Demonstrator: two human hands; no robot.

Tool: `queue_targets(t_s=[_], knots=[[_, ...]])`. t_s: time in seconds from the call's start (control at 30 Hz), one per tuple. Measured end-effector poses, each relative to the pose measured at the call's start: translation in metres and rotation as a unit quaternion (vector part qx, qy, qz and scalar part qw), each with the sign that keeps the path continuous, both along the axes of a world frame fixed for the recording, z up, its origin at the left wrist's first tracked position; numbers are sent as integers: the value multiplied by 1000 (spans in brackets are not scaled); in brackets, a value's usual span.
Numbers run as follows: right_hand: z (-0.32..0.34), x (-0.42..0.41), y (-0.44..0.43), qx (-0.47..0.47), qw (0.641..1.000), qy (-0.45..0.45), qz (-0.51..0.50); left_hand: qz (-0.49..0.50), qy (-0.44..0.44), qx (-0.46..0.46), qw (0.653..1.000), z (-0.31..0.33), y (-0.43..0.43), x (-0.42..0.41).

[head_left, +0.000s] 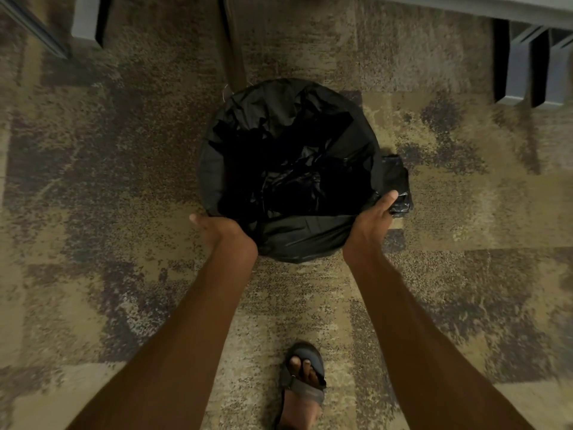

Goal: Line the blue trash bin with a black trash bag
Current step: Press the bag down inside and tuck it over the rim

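Observation:
A round trash bin stands on the carpet in the middle of the head view, wholly covered by a black trash bag (288, 156) that is folded over its rim and hangs crumpled inside; no blue shows. My left hand (217, 226) cups the near left side of the rim over the bag. At the near right side my right hand (376, 214) presses against the bag. Both hands have their fingers wrapped under the folded plastic.
A small black bundle of plastic (400, 184) lies on the carpet by the bin's right side. A foot in a sandal (302, 383) stands near the bottom. Grey furniture legs (521, 66) are at the top right and a dark post (231, 38) behind the bin.

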State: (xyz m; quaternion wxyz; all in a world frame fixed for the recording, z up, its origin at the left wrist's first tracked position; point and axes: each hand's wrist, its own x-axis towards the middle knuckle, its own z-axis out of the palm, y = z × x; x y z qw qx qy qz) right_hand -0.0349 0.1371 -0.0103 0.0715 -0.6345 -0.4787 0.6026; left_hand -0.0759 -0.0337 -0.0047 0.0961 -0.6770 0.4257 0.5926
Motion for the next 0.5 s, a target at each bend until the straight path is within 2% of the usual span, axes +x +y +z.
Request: queue_targets(t_s=[0.1,0.2,0.3,0.4,0.5], knots=[[2,5,5,-21,999,25,21,-44,89,91,991,8,-1,9],[12,19,10,10,999,31,32,-91,126,61,986,13,-7,23],[24,38,11,37,998,-5,52,-132,87,28,987,22,-7,43],[29,51,-2,-33,995,-30,86,-173,49,112,977,26,-3,61],[30,53,-17,-132,987,-4,97,-134,75,209,966,24,2,66]])
